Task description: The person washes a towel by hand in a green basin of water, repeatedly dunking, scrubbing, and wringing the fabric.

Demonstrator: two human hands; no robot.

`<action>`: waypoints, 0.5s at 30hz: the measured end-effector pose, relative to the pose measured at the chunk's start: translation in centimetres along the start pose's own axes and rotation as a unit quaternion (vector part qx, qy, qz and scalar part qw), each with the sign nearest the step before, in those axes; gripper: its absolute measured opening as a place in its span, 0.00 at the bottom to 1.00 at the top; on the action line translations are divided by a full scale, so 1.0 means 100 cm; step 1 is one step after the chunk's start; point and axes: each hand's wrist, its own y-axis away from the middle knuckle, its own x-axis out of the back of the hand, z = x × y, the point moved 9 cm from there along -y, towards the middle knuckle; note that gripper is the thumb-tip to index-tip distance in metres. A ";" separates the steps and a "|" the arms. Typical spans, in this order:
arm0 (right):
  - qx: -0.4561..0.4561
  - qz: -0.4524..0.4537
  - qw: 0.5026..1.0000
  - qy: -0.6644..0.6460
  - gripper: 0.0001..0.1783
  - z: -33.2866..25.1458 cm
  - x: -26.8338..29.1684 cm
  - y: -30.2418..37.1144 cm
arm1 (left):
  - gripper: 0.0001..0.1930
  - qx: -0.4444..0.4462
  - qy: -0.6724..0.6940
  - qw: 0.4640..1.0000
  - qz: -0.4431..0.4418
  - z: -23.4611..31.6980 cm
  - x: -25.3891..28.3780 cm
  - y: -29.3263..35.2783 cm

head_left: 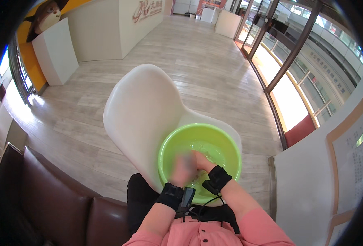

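Note:
A round light-green plastic basin [234,141] rests on the seat of a white moulded chair [144,98], with some clear water [214,149] in the bottom. Both my hands are down inside it and close together. My left hand [182,170] is smeared, so its fingers do not show clearly. My right hand [203,161] meets it from the right, its fingertips hidden behind the left. A greyish blur lies where the hands touch, and I cannot make out whether it is an object. Each wrist wears a black strap [219,177] with a small dark device and cables.
A brown leather sofa [54,197] is at the lower left. Wood-plank floor [189,61] stretches ahead to a white counter [95,33] and a white pedestal [56,53]. Glass doors [263,24] run along the right, with a white wall panel [304,176] nearer.

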 end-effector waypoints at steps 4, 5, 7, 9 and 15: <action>0.028 0.009 0.952 -0.305 0.18 -0.055 0.033 0.040 | 0.15 -0.008 0.252 0.968 0.007 0.065 -0.053 0.029; -0.004 0.012 0.953 -0.302 0.17 -0.078 0.043 0.054 | 0.16 -0.070 0.186 0.979 -0.055 0.085 -0.062 0.038; -0.036 0.019 0.971 -0.235 0.16 -0.103 0.056 0.072 | 0.17 -0.155 0.200 0.953 -0.163 0.093 -0.071 0.041; 0.010 0.062 0.982 -0.181 0.16 -0.110 0.061 0.073 | 0.16 -0.171 0.332 0.904 -0.208 0.070 -0.056 0.028; 0.131 0.194 0.970 -0.064 0.15 -0.095 0.049 0.073 | 0.09 -0.015 0.433 0.901 -0.028 0.028 -0.036 0.015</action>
